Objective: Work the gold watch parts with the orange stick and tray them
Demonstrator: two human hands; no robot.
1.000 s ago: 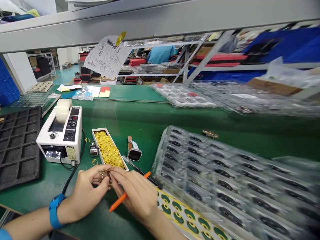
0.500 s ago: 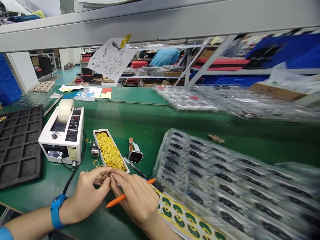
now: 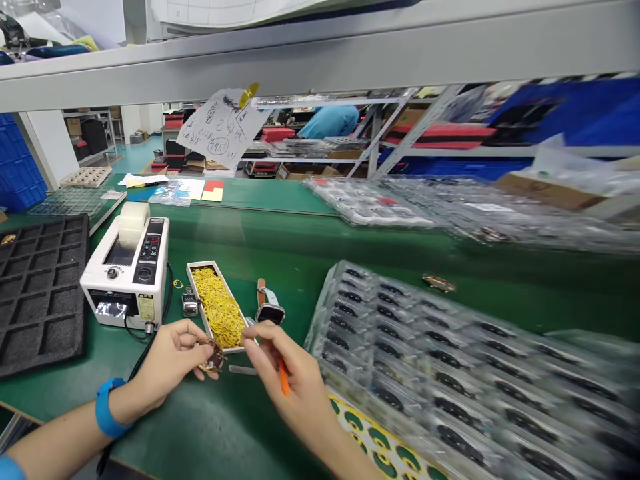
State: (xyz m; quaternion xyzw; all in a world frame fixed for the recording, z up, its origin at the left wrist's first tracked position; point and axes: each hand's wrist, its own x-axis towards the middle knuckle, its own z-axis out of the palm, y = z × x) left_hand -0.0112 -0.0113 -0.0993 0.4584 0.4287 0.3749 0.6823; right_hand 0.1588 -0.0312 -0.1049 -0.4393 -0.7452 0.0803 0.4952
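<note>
My left hand is closed around a round gold-coloured watch case, pinched between thumb and fingers just in front of the yellow-ring box. My right hand holds an orange pen-like stick tucked in its fingers. Its thumb and index fingertips are close together beside the box's near right corner; whether something tiny sits between them I cannot tell. A thin grey strip shows between the hands, one end at my right hand. Thin yellow rings fill the long white box.
A white tape dispenser and black compartment tray stand left. A tally counter and a wristwatch flank the box. Clear blister trays cover the right, over a sticker sheet. A gold watch part lies behind them.
My hands have moved apart: the left turned with the watch case, the right lifted away to the box's corner. The orange stick swung from nearly level to steep in my right hand.
</note>
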